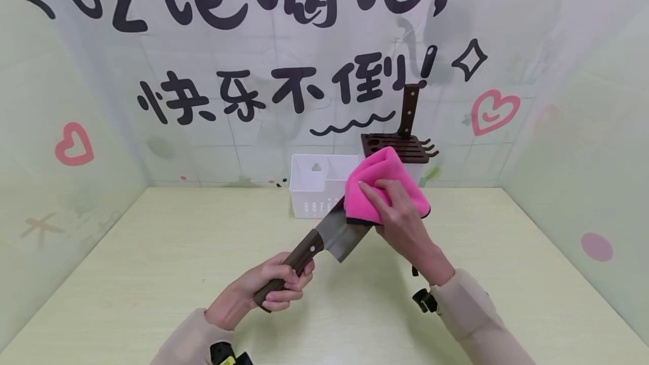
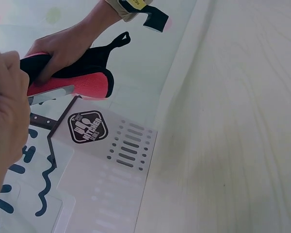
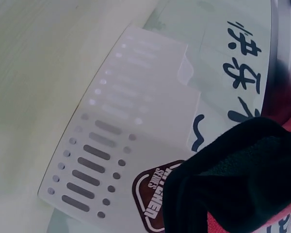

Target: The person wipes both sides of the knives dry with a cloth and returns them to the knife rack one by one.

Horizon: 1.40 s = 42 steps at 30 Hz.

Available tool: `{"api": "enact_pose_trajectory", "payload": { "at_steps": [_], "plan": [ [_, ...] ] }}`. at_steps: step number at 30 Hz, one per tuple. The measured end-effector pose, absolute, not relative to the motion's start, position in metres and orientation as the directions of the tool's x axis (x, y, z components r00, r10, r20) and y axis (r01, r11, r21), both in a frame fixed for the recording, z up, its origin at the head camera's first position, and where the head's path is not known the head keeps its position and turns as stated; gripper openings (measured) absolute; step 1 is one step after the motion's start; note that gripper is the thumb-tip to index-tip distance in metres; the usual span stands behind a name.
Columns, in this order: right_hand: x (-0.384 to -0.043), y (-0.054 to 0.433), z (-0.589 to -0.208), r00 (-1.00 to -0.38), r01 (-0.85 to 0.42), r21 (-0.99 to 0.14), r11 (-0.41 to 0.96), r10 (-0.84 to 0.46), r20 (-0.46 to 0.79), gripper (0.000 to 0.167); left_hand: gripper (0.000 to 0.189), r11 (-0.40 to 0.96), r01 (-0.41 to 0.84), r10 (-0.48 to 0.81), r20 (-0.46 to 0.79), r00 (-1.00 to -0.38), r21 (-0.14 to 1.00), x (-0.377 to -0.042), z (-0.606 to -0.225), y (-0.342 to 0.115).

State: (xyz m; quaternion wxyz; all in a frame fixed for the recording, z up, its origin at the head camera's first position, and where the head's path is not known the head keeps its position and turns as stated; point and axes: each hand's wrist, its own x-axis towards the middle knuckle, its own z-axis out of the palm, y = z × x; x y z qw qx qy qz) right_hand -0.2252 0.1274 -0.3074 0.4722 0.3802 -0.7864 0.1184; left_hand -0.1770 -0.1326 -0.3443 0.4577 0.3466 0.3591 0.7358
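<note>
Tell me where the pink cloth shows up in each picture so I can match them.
Head: the pink cloth, right of centre, under the right hand.
Left wrist: pink cloth, upper left, against that same hand.
Right wrist: pink cloth, lower right, showing mostly dark.
Shared landmark: the white rack.

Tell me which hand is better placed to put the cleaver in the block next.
Left, I'd judge: the left hand grips the cleaver by its handle, while the right hand holds the cloth over the blade. The block does stand nearer the right hand.
</note>
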Motion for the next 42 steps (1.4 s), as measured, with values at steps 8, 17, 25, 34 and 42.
{"api": "enact_pose_trajectory", "payload": {
  "at_steps": [8, 17, 25, 34, 42],
  "plan": [
    [-0.231, 0.138, -0.313, -0.294, -0.691, 0.073, 0.719, -0.372, 0.881, 0.069, 0.024, -0.318, -0.390, 0.925, 0.193, -0.326, 0.864, -0.174, -0.346, -0.136],
    [-0.234, 0.145, -0.315, -0.331, -0.684, -0.061, 0.727, -0.235, 0.914, 0.061, 0.022, -0.290, -0.327, 0.926, 0.178, -0.334, 0.899, -0.171, -0.345, -0.137],
    [-0.231, 0.148, -0.317, -0.379, -0.677, -0.148, 0.721, -0.170, 0.909, 0.059, 0.009, -0.112, -0.102, 0.881, 0.051, -0.470, 0.988, -0.169, -0.340, -0.142],
    [-0.227, 0.152, -0.319, -0.415, -0.637, -0.233, 0.735, -0.072, 0.907, 0.058, 0.007, 0.274, 0.233, 0.725, -0.041, -0.687, 0.933, -0.157, -0.328, -0.143],
    [-0.226, 0.158, -0.315, -0.446, -0.628, -0.086, 0.773, -0.267, 0.854, 0.051, 0.009, 0.547, 0.509, 0.605, 0.106, -0.789, 0.665, -0.146, -0.324, -0.135]
  ]
}}
